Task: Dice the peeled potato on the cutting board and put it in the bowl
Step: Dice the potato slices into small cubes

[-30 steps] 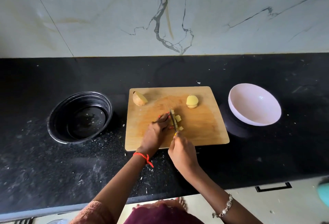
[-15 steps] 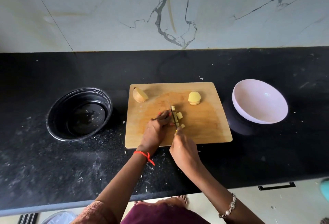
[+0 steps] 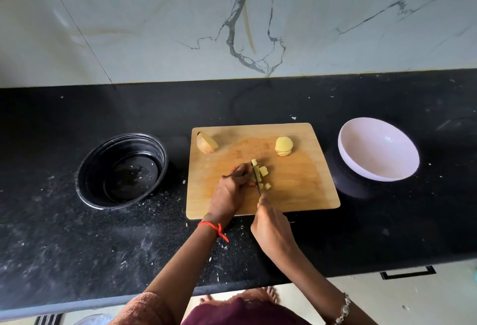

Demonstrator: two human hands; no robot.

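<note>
On cutting board point(image 3: 296, 195), we pin firm, slippery potato point(image 3: 254, 169) under left hand point(image 3: 231, 190); right hand point(image 3: 271, 226) grips knife point(image 3: 256, 177) handle.

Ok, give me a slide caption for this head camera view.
Right hand knifes potato held by left hand on cutting board; pink bowl waits empty.

A cutting board point(image 3: 304, 195) lies at the middle of the counter point(image 3: 51, 221), with one bowl point(image 3: 378, 149) to its right and another container point(image 3: 121, 169) to its left. On the board, a potato piece point(image 3: 206, 142) sits at the far left corner, a stack of slices point(image 3: 284, 146) far right, and the diced cubes point(image 3: 263, 171) at the centre. The left hand point(image 3: 229, 193) rests just left of the cubes and the right hand point(image 3: 271, 226) is at the near edge, with the knife point(image 3: 256, 177) between them.
</note>
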